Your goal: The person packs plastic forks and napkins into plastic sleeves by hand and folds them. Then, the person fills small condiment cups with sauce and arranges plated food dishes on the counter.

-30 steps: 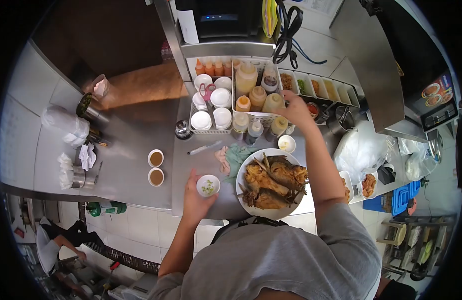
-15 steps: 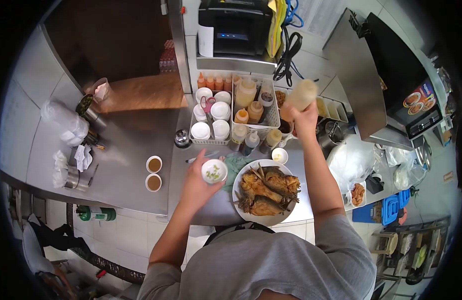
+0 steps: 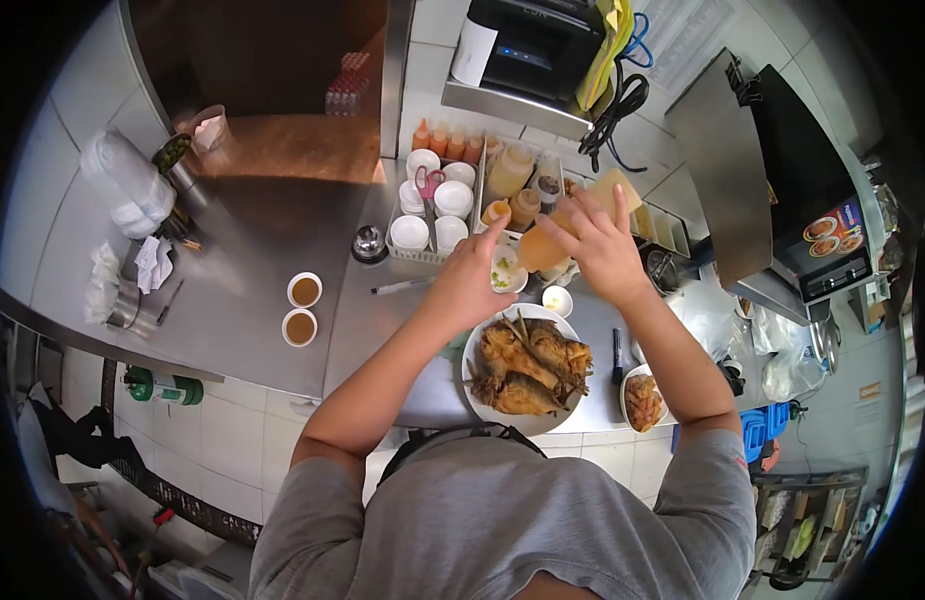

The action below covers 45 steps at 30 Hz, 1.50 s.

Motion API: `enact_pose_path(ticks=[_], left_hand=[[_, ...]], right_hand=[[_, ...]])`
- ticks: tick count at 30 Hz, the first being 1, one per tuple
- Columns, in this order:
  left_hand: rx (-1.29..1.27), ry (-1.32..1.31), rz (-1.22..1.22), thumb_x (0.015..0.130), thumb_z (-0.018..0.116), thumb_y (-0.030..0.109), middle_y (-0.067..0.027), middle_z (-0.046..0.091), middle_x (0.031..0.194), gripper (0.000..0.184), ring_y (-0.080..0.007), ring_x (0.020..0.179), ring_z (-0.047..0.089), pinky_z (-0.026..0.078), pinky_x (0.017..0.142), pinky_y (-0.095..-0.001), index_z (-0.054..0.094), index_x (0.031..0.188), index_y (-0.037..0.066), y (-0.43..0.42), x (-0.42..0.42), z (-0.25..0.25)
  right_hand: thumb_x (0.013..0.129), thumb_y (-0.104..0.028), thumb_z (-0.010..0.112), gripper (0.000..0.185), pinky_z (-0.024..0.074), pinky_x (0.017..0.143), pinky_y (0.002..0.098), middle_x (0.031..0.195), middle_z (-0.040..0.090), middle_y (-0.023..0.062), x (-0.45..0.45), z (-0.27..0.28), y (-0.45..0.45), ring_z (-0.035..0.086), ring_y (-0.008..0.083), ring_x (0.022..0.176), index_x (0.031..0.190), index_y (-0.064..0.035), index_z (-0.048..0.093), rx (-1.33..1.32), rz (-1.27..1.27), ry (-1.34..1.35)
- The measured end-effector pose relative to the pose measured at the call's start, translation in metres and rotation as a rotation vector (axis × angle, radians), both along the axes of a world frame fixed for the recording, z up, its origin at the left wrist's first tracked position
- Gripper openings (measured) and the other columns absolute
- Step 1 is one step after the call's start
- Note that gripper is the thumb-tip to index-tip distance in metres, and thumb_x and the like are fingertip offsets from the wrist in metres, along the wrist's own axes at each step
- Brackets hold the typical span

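Observation:
My left hand (image 3: 471,282) is closed around the side of a small white bowl (image 3: 509,272) with green slices in it. Tipped toward that bowl is a squeeze bottle (image 3: 539,250) of pale orange liquid, held in my right hand (image 3: 605,250). The bottle's nozzle end is hard to make out, so I cannot tell whether liquid is flowing. Just below my hands lies a white plate (image 3: 545,427) carrying fried fish (image 3: 523,372). Between the plate and my right hand stands another small white bowl (image 3: 558,301) with something pale inside.
White baskets of stacked bowls (image 3: 455,198) and sauce bottles (image 3: 513,172) line the back. Two cups of brown sauce (image 3: 304,290) stand to the left. At right are a black marker (image 3: 618,355) and a dish of browned food (image 3: 645,402). A printer (image 3: 533,50) sits above.
My right hand has brought the bottle down and left, tipping it over the bowl. My left hand has moved the bowl up and right toward it. The camera view has shifted slightly.

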<state>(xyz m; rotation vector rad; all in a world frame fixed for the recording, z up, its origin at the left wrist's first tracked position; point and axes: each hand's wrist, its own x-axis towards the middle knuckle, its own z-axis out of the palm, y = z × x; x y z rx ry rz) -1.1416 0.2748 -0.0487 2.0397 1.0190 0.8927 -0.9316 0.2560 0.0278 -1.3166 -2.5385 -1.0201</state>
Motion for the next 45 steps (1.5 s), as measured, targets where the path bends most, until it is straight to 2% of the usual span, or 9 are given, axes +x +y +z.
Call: enact_pose_path(ticks=[7,25,28,31,34,37,39,43,45], left_hand=[[-0.001,-0.02,-0.009,0.062,0.08,0.013,-0.0214,0.053,0.12,0.099,-0.0356,0.115,0.049,0.039,0.099,-0.041,0.024,0.143,0.007,-0.001,-0.006,-0.003],[-0.025,-0.003,-0.007,0.062,0.08,0.014,-0.0212,0.053,0.121,0.1,-0.0356,0.115,0.049,0.039,0.1,-0.0417,0.022,0.144,0.007,0.001,-0.01,-0.004],[-0.009,-0.031,-0.003,0.062,0.08,0.013,-0.021,0.054,0.119,0.101,-0.0356,0.113,0.05,0.04,0.098,-0.0418,0.021,0.144,0.007,0.002,-0.01,-0.006],[0.004,-0.067,0.012,0.062,0.08,0.012,-0.0199,0.054,0.116,0.101,-0.0354,0.11,0.051,0.041,0.097,-0.0415,0.022,0.144,0.006,0.004,-0.01,-0.007],[-0.021,-0.073,0.023,0.061,0.08,0.013,-0.0174,0.054,0.119,0.1,-0.0341,0.113,0.051,0.04,0.098,-0.0411,0.023,0.143,0.007,0.007,-0.013,-0.001],[-0.022,-0.105,0.035,0.061,0.081,0.011,-0.0163,0.054,0.117,0.098,-0.0328,0.112,0.051,0.04,0.098,-0.0403,0.025,0.142,0.007,0.01,-0.015,0.001],[-0.016,-0.125,0.055,0.061,0.081,0.011,-0.0158,0.054,0.116,0.097,-0.0318,0.113,0.051,0.04,0.098,-0.0397,0.027,0.142,0.006,0.012,-0.017,-0.001],[-0.035,-0.119,0.096,0.06,0.081,0.01,-0.0169,0.054,0.12,0.098,-0.0323,0.114,0.051,0.04,0.098,-0.0392,0.027,0.142,0.005,0.015,-0.032,-0.002],[-0.033,-0.114,0.121,0.061,0.081,0.01,-0.018,0.052,0.124,0.099,-0.033,0.115,0.051,0.04,0.099,-0.0386,0.026,0.143,0.004,0.021,-0.044,-0.008]], right_hand=[[0.079,-0.018,0.053,0.043,0.0193,0.11,0.0559,0.122,0.052,-0.0016,-0.013,0.008,0.007,0.044,0.0196,0.123,0.121,-0.0258,0.054,0.058,0.097,-0.149],[0.07,-0.008,0.06,0.041,0.0206,0.108,0.0554,0.104,0.058,-0.0026,-0.01,0.009,0.01,0.05,0.0199,0.111,0.108,-0.023,0.064,0.064,0.023,0.142],[0.062,-0.003,0.065,0.049,0.022,0.106,0.0559,0.102,0.059,-0.0011,-0.003,-0.003,0.011,0.051,0.0207,0.109,0.107,-0.0215,0.065,0.005,-0.031,0.266],[0.052,0.001,0.071,0.057,0.0282,0.104,0.0474,0.102,0.061,0.0033,0.006,-0.028,0.014,0.053,0.0267,0.104,0.106,-0.0184,0.066,-0.088,-0.073,0.467],[0.057,0.001,0.073,0.056,0.0345,0.102,0.0412,0.101,0.062,0.0041,0.0,-0.043,0.01,0.056,0.0232,0.103,0.11,-0.0138,0.064,-0.295,-0.117,0.832],[0.063,0.001,0.077,0.055,0.0452,0.09,0.0311,0.105,0.063,0.005,-0.005,-0.049,0.015,0.059,0.0184,0.099,0.115,-0.0053,0.058,-0.586,-0.115,1.518],[0.064,0.0,0.078,0.055,0.0474,0.084,0.0281,0.106,0.063,0.0056,0.001,-0.049,0.022,0.059,0.0157,0.097,0.114,-0.0014,0.056,-0.598,-0.152,1.651],[0.063,-0.003,0.08,0.054,0.0481,0.083,0.0297,0.106,0.06,0.0069,0.021,-0.072,0.053,0.059,0.0172,0.096,0.111,0.0006,0.054,-0.347,-0.091,1.768],[0.064,-0.011,0.08,0.055,0.0477,0.083,0.0343,0.106,0.055,0.01,0.026,-0.077,0.057,0.057,0.0221,0.096,0.111,-0.0008,0.053,-0.1,-0.235,1.449]])
